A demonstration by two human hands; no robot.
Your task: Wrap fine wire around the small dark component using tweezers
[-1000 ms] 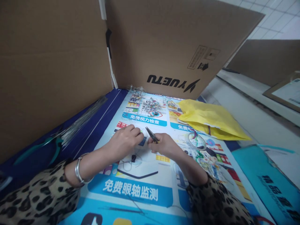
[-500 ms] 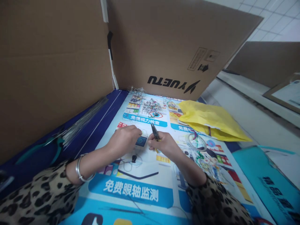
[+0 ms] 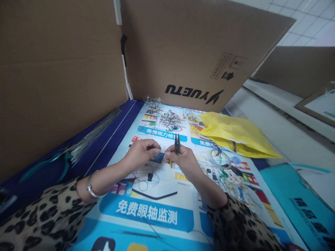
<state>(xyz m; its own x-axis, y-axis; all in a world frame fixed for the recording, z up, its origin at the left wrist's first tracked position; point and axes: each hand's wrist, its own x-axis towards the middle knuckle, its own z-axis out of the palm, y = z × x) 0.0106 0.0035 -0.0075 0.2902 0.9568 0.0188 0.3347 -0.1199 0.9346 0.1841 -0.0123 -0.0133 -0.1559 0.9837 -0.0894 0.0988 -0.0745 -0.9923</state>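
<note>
Needle-nose pliers (image 3: 177, 143) with dark jaws and yellow handles are in my right hand (image 3: 184, 160). Their slim jaws point away from me and look slightly parted. My right thumb and index finger also meet in a pinch toward the left. Close by on the left, my left hand (image 3: 142, 153) is closed in a pinch; what lies between its fingertips is too fine to make out. A small gap separates the two hands, above the printed poster (image 3: 157, 193). Below them lies a loop of thin wire (image 3: 143, 183) with a small dark piece.
Cardboard panels (image 3: 183, 52) stand behind and to the left. A bundle of straight wires (image 3: 95, 134) and teal-handled pliers (image 3: 65, 164) lie left. Tangled wire (image 3: 172, 118) is at the back. On the right are a yellow bag (image 3: 232, 132), a clear ring (image 3: 220, 158) and a teal box (image 3: 298, 202).
The pliers have swung from tilting left to nearly upright in my right hand. My left hand has turned, so its thumb and fingertips now show, and shifted slightly right.
</note>
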